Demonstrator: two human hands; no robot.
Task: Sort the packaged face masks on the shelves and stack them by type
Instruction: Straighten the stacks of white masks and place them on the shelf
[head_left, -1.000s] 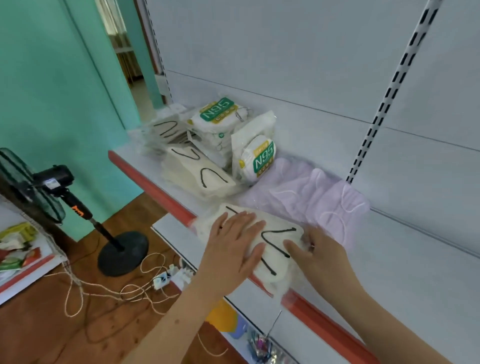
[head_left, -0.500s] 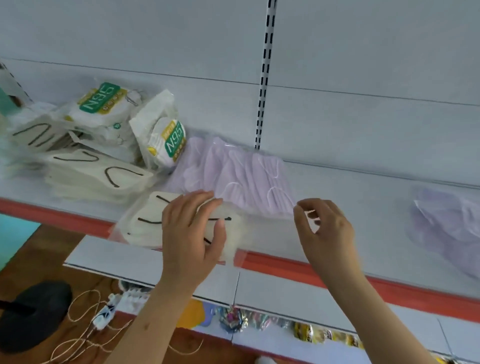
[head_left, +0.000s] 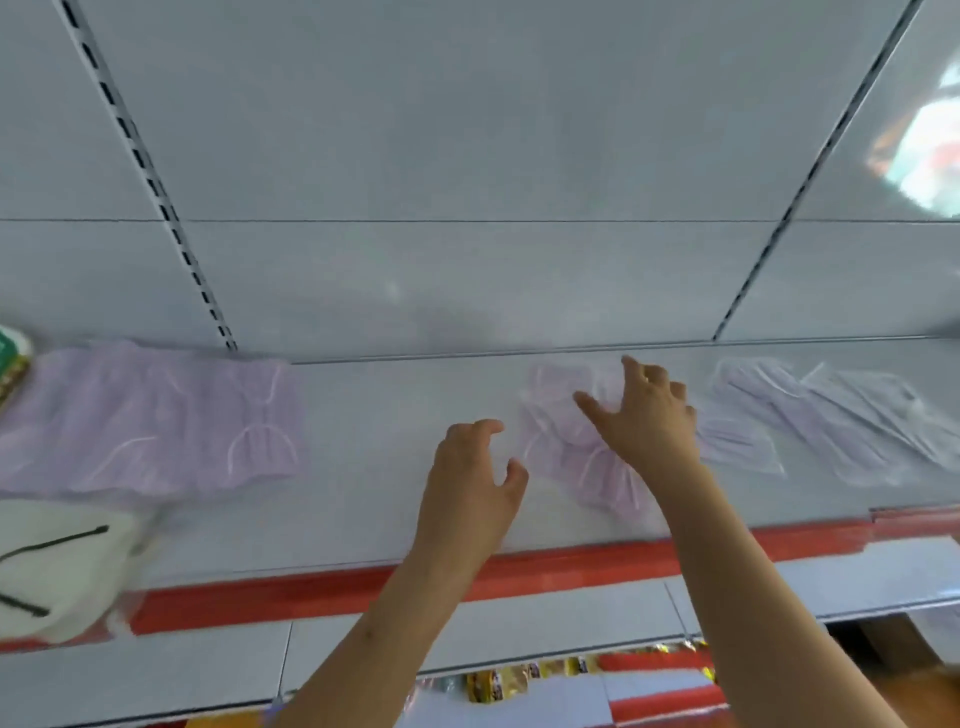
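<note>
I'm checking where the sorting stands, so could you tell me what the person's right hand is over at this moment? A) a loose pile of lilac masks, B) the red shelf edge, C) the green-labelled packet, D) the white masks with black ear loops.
A: the right hand, fingers spread and holding nothing, is over the loose lilac masks mid-shelf; the white masks with black loops lie far left.

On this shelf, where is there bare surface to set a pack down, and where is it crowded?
The widest bare patch on the shelf lies between the left lilac mask pile and the lilac pack under the right hand; the left hand hovers over its right part. Crowded: right end, with loose overlapping mask packs, and the left front corner, with the white mask pack.
</note>
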